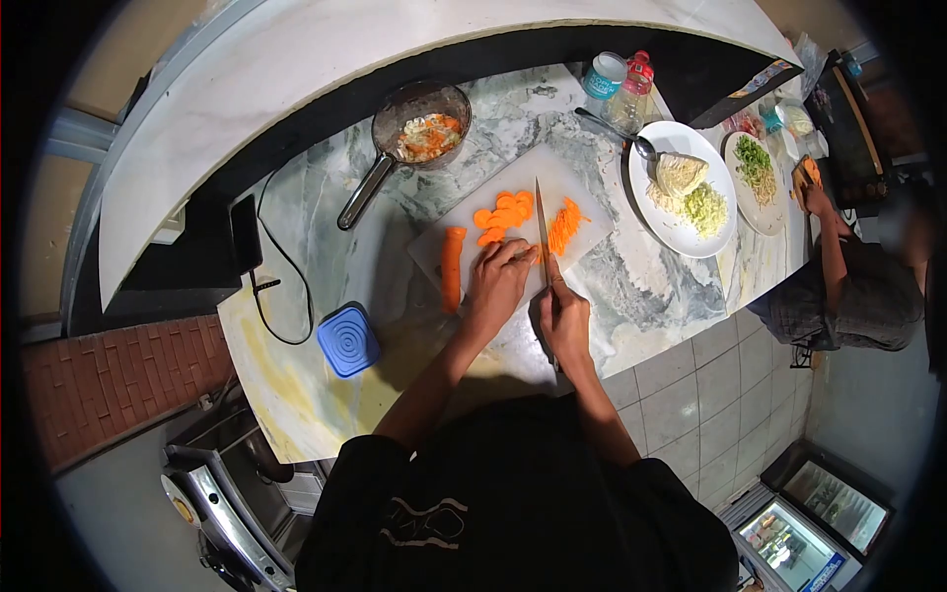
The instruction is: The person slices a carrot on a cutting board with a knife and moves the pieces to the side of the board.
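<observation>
My right hand [566, 318] grips a kitchen knife [542, 217], its long blade pointing away from me over the white cutting board [582, 252]. Just left of the blade, the curled fingers of my left hand [499, 286] press on carrot slices [535, 254], mostly hidden under the fingertips. Thin carrot strips [565, 227] lie in a pile right of the knife. Round carrot slices [505, 212] are spread beyond my left hand. A larger piece of carrot [452, 268] rests along the board's left side.
A saucepan [422, 123] with food stands at the back left. A blue square item [347, 340] and a phone [245, 234] with cable lie left. To the right are a white plate [666, 229] with cabbage, a second plate [755, 205] and another person [853, 286].
</observation>
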Motion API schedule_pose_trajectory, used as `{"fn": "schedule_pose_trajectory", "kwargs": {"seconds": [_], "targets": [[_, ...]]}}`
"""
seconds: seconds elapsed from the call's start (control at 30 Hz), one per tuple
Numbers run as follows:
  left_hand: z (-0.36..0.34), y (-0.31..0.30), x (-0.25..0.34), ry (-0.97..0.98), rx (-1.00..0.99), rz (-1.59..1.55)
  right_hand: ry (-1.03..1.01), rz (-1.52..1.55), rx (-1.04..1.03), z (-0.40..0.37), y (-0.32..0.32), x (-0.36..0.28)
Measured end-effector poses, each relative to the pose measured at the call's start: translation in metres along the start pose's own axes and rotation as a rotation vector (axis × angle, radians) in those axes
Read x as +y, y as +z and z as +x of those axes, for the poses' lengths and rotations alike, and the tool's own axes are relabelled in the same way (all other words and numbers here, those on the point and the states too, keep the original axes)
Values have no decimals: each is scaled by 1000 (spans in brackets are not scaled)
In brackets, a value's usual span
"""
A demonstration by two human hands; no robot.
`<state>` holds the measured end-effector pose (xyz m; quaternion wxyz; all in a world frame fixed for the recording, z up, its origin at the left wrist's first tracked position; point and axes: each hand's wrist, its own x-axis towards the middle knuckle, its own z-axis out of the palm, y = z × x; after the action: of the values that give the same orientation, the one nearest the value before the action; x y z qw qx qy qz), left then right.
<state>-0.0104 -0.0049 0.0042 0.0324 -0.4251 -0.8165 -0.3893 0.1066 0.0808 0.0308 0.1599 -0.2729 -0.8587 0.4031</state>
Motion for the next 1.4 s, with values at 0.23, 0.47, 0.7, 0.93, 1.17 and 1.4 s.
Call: {"fn": "schedule_pose_trajectory", "kwargs": {"seconds": [0.23, 0.47, 0.7, 0.93, 1.17, 1.4], "targets": [[1, -4, 1, 36, 17, 3, -1, 28, -7, 14, -3, -5], [-2, -2, 1, -15, -23, -22, 63, 21, -57, 10, -6, -7], [-2, -3, 5, -26, -25, 9, -26, 63, 63, 0, 9, 3], [0, -2, 6, -21, 5, 14, 77, 62, -23, 1, 1, -10], [-1, -1, 5, 6, 31, 25, 41, 53, -28, 0, 1, -15], [-1, -1, 6, 6, 36, 13, -43, -89, -18, -4, 20, -8]]}}
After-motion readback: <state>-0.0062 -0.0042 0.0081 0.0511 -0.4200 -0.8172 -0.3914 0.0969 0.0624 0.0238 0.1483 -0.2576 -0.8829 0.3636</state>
